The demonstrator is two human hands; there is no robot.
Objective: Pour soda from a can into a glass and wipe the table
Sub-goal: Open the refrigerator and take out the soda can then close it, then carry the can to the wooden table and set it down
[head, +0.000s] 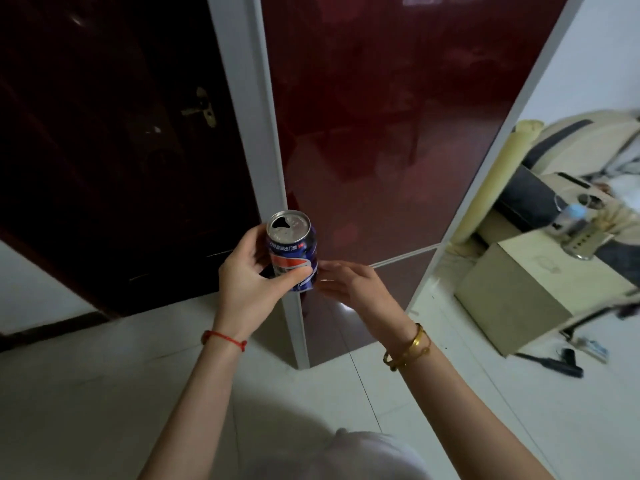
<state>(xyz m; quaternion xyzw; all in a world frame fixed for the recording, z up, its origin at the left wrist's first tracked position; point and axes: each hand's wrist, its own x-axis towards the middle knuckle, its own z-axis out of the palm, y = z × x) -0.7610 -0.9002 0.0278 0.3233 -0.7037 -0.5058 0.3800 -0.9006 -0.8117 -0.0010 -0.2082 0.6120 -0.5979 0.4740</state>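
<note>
While the left hand (247, 275) wraps its grip around the opened blue soda can (293, 251), held upright in front of the red cabinet (381, 133), the right hand (349, 284) hovers just beside the can, fingers loosely extended, holding nothing.

There was one soda can (292, 251), already opened at the top. Two hands were in view: the left hand (251, 271) and the right hand (349, 284). One red string bracelet (223, 337) circled the left wrist, and two gold bangles (408, 348) sat on the right wrist (they overlapped, so the count is by their separate rims). One cardboard box (519, 292) stood on the floor, one bottle (568, 216) behind it, and one dark door (114, 150) with one brass handle (204, 110).
</note>
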